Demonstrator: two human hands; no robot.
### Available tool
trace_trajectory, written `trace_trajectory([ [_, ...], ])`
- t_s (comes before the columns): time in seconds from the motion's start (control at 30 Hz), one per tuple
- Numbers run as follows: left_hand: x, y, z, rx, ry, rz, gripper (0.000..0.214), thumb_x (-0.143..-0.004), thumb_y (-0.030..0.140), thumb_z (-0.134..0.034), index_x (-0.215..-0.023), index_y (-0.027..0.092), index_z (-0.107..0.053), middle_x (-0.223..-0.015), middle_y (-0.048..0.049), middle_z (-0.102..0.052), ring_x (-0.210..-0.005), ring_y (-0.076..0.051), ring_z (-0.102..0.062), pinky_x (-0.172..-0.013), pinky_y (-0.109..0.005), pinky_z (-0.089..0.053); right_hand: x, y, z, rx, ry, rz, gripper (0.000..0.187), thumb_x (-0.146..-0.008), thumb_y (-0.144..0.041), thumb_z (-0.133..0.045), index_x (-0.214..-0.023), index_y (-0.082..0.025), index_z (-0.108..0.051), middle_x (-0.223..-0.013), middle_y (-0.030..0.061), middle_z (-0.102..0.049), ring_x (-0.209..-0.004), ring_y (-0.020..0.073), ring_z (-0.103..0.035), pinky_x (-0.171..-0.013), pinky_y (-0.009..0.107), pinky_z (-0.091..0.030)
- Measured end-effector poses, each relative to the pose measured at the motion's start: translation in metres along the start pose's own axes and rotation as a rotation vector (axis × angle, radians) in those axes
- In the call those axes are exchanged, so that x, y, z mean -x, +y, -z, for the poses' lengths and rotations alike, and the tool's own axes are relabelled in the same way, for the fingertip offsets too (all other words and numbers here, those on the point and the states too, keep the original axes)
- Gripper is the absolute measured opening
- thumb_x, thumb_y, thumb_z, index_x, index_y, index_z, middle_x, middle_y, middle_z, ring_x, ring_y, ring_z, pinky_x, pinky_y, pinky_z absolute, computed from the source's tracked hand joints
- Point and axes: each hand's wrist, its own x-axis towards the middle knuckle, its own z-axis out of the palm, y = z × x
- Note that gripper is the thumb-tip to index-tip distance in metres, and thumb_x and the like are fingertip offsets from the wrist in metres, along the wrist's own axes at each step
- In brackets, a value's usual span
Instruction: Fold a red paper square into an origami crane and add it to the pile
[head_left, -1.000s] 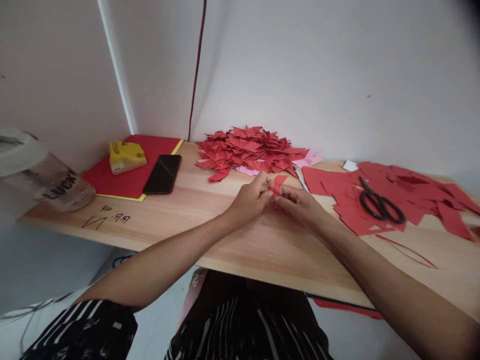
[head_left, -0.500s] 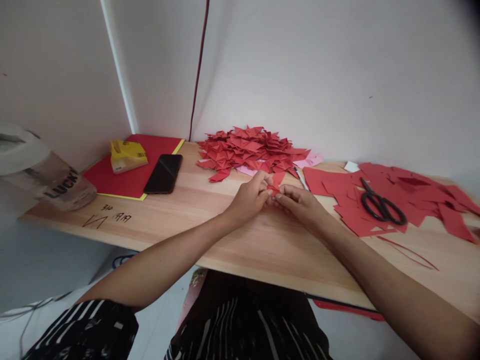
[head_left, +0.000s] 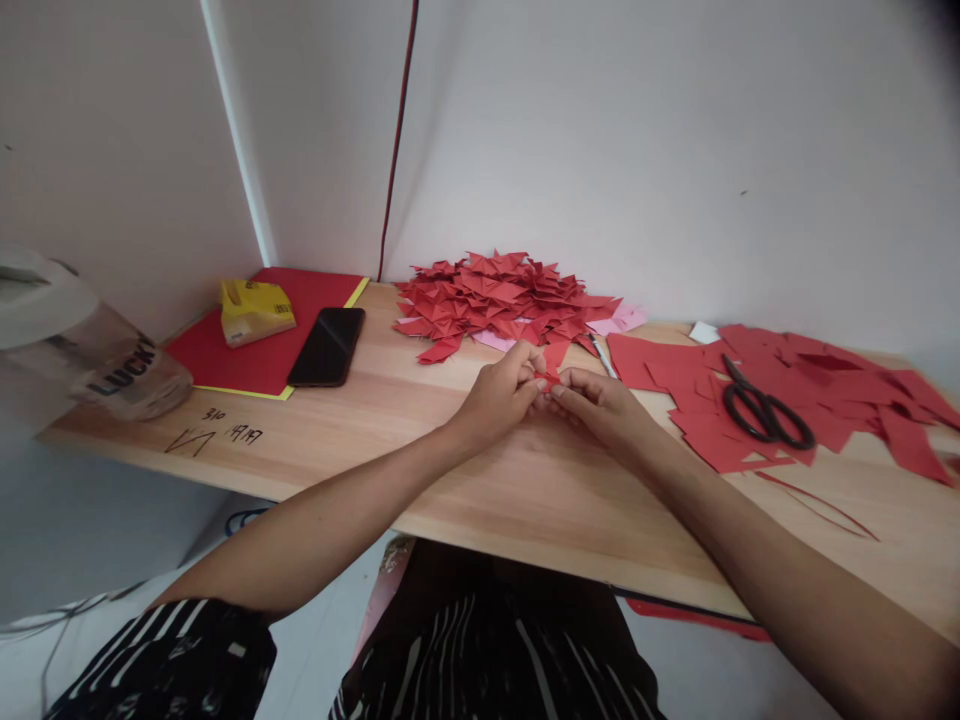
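Observation:
Between my two hands is a small piece of red paper [head_left: 556, 356], partly folded, with one flap standing up past the fingertips. My left hand [head_left: 504, 388] pinches its left side between thumb and fingers. On its right side my right hand [head_left: 592, 400] does the same, the thumbs close together. The fingers hide most of the folds. Just behind the hands rises a heap of folded red paper pieces [head_left: 502, 295], with some pink paper [head_left: 619, 320] under its edge. A white pen [head_left: 603, 357] lies beside the heap.
Red paper sheets [head_left: 840, 400] spread over the right side, with black scissors [head_left: 765, 410] on top. Thin red strips [head_left: 821, 508] lie in front. At left are a black phone [head_left: 328, 347], a red folder [head_left: 225, 360], a yellow packet [head_left: 257, 312] and a clear jug [head_left: 127, 375].
Both hands stay almost in place. The red paper between the fingertips has shifted slightly, and less of its lower part shows now.

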Motion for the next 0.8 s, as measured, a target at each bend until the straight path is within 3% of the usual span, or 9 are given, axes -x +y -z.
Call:
trace_trajectory([
  [0.8, 0.0008, -0.0006, 0.0003, 0.013, -0.013, -0.014, 0.012, -0.084, 0.011, -0.046, -0.092, 0.020, -0.045, -0.062, 0.0056, -0.060, -0.057, -0.009, -0.058, -0.062, -0.020, -0.044, 0.0009, -0.0047, -0.0016, 0.023, 0.004, 0.000, 0.033, -0.088, -0.049, -0.053, -0.072, -0.020, -0.051, -0.064, -0.0020, -0.048, -0.056, 0.0112, -0.039, -0.053, 0.027, -0.030],
])
